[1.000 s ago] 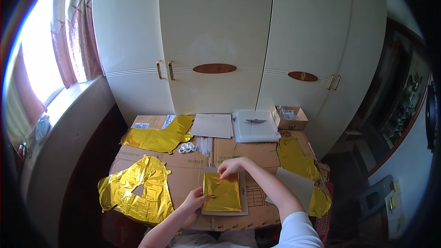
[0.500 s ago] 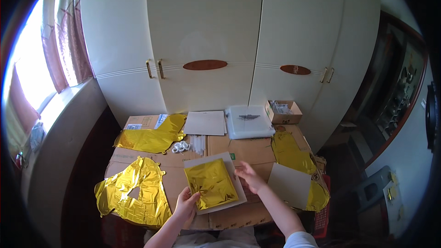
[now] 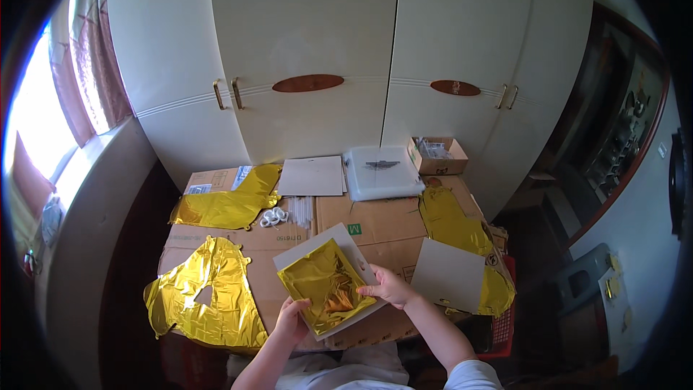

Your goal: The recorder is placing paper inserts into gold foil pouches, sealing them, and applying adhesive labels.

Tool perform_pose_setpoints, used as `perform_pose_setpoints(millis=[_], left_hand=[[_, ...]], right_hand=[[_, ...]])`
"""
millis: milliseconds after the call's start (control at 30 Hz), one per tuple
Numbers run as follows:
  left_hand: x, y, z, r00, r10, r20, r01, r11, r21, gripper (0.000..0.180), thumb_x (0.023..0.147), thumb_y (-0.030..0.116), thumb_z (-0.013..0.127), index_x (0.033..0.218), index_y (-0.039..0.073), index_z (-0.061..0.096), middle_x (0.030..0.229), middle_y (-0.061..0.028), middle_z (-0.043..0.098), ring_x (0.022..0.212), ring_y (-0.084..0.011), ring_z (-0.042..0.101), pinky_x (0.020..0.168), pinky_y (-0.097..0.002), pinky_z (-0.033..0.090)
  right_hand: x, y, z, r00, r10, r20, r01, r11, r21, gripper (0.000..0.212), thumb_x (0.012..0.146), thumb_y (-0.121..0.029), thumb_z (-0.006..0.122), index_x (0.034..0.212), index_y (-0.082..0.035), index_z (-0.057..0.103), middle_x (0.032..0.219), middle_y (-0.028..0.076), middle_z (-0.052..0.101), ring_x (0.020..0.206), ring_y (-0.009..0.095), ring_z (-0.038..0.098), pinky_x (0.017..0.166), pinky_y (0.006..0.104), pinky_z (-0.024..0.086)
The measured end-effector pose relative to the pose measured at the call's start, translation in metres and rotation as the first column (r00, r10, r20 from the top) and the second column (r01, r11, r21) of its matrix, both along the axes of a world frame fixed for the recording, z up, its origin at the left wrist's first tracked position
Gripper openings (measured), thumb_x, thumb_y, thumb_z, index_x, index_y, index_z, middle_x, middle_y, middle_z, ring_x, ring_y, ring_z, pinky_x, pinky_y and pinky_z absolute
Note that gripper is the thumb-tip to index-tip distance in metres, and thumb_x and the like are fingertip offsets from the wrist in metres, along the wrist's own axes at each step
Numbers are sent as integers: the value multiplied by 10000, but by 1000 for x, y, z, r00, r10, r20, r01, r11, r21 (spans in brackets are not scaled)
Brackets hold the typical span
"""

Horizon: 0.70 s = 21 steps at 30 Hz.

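A folded gold foil balloon [image 3: 321, 274] lies on a grey-white card [image 3: 289, 254], and both are held tilted above the near edge of the cardboard-covered table. My left hand [image 3: 292, 318] is closed on their lower left edge, thumb on the foil. My right hand [image 3: 390, 287] pinches the right edge, its thumb pressing the foil against the card. Flat on the table to the left is a large gold foil balloon [image 3: 216, 303] with a hole in its middle. Another gold foil balloon [image 3: 231, 206] lies behind it.
At the back stand a stack of grey cards [image 3: 312, 175], a translucent plastic case [image 3: 382, 177] and a small box [image 3: 438, 157] of clear packets. White ribbon rolls [image 3: 273, 217] lie beside clear straws [image 3: 300, 211]. On the right, a card [image 3: 447, 274] covers part of a gold balloon [image 3: 451, 217].
My right hand has come in from beside the card and gripped its right edge with the foil. Card and foil have turned and come slightly nearer. The whole view has shifted slightly.
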State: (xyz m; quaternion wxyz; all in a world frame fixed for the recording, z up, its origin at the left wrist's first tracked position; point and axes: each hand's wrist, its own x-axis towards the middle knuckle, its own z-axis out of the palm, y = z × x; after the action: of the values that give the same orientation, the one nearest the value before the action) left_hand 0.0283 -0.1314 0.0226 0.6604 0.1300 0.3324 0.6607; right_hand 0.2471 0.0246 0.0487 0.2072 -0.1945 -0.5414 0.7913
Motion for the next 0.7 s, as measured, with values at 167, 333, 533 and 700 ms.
perform_pose_setpoints(millis=[167, 333, 533, 700], left_hand=[[8, 1, 5, 1000, 15, -5, -15, 996, -90, 450, 936, 208, 596, 1342, 59, 471, 1275, -123, 586, 1152, -292, 594, 990, -457, 495], [7, -7, -3, 995, 86, -57, -88, 996, -25, 414, 951, 228, 605, 1316, 67, 496, 1271, -116, 594, 1138, -281, 603, 963, -461, 511], [5, -10, 0, 990, 136, -28, -137, 990, -39, 408, 954, 212, 603, 1313, 51, 497, 1214, -117, 625, 1082, -275, 633, 926, -453, 533], [2, -27, -8, 985, 168, -29, -170, 983, -70, 380, 977, 192, 527, 1318, 29, 479, 1233, -142, 614, 1094, -309, 626, 946, -491, 518]], right_hand=[[1, -3, 1, 999, 33, 28, -35, 995, 88, 609, 867, -76, 729, 1395, -13, 433, 1336, 41, 559, 1224, 118, 504, 1061, 286, 382], [3, 4, 0, 994, 43, 98, -53, 993, 108, 556, 921, -145, 679, 1410, -47, 433, 1309, 43, 576, 1187, 131, 539, 1041, 291, 404], [3, 146, -30, 823, -490, 289, 120, 645, 755, 449, 975, -211, 581, 1378, -48, 472, 1287, 128, 600, 1168, 235, 591, 967, 336, 473], [-7, 244, -37, 647, -737, 196, -233, 54, 971, 471, 899, -167, 565, 1352, -55, 501, 1400, 168, 513, 1324, 317, 453, 1110, 448, 343]])
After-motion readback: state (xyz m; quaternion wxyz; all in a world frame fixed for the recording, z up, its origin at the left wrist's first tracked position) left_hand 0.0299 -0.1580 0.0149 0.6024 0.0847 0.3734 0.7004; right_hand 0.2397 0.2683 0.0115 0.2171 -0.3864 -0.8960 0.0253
